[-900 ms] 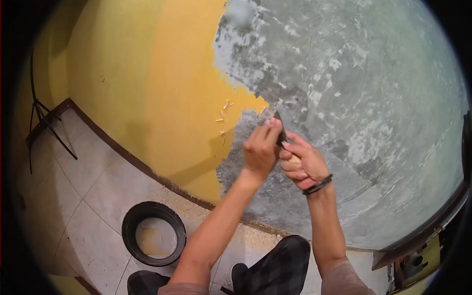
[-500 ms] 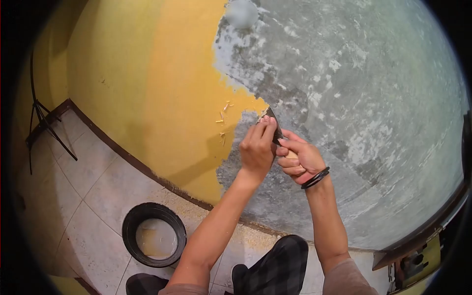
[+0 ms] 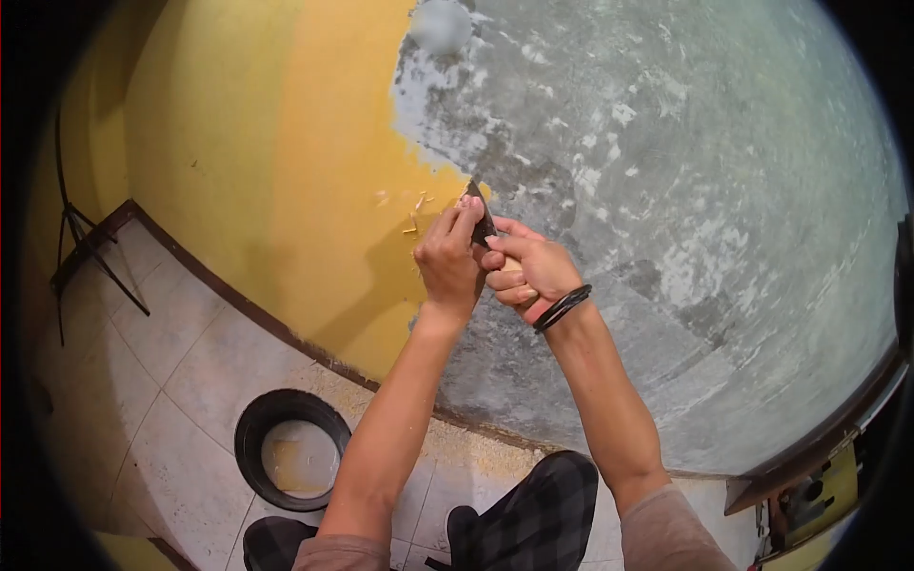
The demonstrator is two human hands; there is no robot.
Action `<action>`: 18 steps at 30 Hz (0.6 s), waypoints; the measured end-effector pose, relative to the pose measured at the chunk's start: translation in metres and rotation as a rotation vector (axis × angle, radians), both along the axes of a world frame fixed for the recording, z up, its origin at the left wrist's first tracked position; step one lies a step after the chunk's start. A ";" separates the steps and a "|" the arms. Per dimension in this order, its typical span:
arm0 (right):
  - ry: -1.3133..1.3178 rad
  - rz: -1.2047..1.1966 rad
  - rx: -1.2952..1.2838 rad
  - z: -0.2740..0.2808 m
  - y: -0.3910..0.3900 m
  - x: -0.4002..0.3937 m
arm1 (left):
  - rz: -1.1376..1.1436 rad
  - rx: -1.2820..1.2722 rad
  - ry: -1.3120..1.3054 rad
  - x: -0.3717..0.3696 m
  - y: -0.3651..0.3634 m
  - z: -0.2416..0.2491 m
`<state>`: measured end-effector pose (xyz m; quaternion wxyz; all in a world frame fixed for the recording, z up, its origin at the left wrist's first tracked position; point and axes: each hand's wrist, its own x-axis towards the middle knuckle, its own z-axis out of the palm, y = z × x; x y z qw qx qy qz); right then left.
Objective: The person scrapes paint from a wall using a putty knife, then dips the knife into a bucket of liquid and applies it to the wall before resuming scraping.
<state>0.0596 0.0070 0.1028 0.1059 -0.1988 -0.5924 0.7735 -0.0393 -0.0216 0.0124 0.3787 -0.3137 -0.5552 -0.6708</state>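
Dark-bladed, wooden-handled scraper (image 3: 483, 226), frame centre, meets yellow paint (image 3: 286, 171). Our right hand (image 3: 524, 268) is closed round its handle; left hand (image 3: 450, 259) presses the blade. Next, we judge, push under the paint edge.

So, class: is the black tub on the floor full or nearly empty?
Nearly empty: the black tub shows its pale bottom with only a few yellow scraps.

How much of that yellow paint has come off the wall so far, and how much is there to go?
Done: the wall's right side is bare grey plaster, and paint dust lies along the floor edge. In hand: the right hand holds a scraper at the paint's edge, with the left hand pressing on its blade. Left: the broad yellow paint on the left, down to the skirting.
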 end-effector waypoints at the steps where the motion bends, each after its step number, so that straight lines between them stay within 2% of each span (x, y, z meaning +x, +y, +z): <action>1: -0.006 0.002 -0.013 -0.003 -0.006 0.008 | 0.002 -0.013 -0.006 0.006 -0.005 -0.004; 3: -0.016 -0.166 0.026 -0.004 -0.008 0.024 | -0.127 -0.179 0.009 0.018 -0.008 -0.003; 4: -0.018 -0.161 0.028 -0.005 -0.003 0.028 | -0.041 -0.003 0.088 0.024 0.006 -0.005; 6: 0.041 0.001 -0.006 -0.008 0.012 0.028 | -0.015 0.063 0.086 0.017 0.020 -0.010; 9: 0.012 -0.012 -0.041 -0.005 0.003 -0.005 | 0.097 0.056 0.017 -0.007 0.003 -0.001; 10: -0.016 -0.014 -0.030 0.000 -0.003 -0.012 | 0.096 0.064 0.016 -0.007 0.000 0.003; 12: -0.016 -0.033 -0.050 -0.008 -0.007 -0.003 | -0.083 0.056 -0.036 -0.002 -0.010 -0.001; 13: -0.016 -0.083 -0.021 -0.007 -0.007 0.009 | -0.115 -0.012 0.024 0.004 -0.009 -0.001; 14: -0.015 -0.126 0.013 -0.005 -0.005 0.018 | -0.086 0.021 0.050 0.011 0.003 -0.006; 16: -0.003 -0.052 0.034 -0.005 0.002 0.020 | -0.009 0.186 0.119 0.016 0.017 -0.002; 18: -0.003 0.010 -0.013 -0.002 0.008 0.013 | -0.035 0.103 0.068 0.002 0.007 -0.002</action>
